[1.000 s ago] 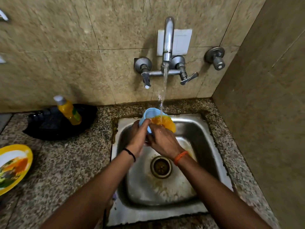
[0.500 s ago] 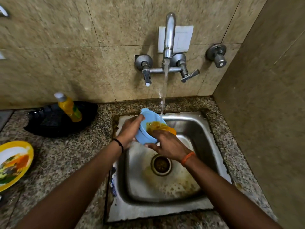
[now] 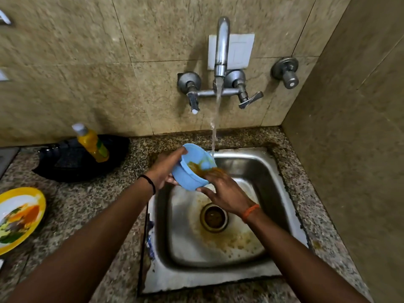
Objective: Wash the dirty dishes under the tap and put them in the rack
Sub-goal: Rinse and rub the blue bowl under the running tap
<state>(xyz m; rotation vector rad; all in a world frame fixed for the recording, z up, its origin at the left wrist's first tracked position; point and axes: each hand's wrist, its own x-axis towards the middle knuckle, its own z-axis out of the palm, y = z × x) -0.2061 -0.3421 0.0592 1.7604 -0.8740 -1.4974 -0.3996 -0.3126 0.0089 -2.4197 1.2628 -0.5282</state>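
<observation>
Under tap (image 3: 222,47), curry-smeared blue bowl (image 3: 189,177)

one bowl (image 3: 190,174), one plate (image 3: 20,217), one bottle (image 3: 93,144)

- The desk (image 3: 83,200) is speckled granite, grey and brown, running along a tiled wall and into a corner on the right.
- A steel sink (image 3: 282,182) is set into the desk, its floor stained brown around the drain (image 3: 213,217).
- A black pan (image 3: 72,162) sits at the back left of the desk, against the wall.
- A bottle (image 3: 91,143) of yellow liquid with a white cap stands tilted in the pan.
- A yellow-rimmed plate (image 3: 20,217) with food scraps lies at the left edge of the desk, partly cut off, well apart from the sink.
</observation>
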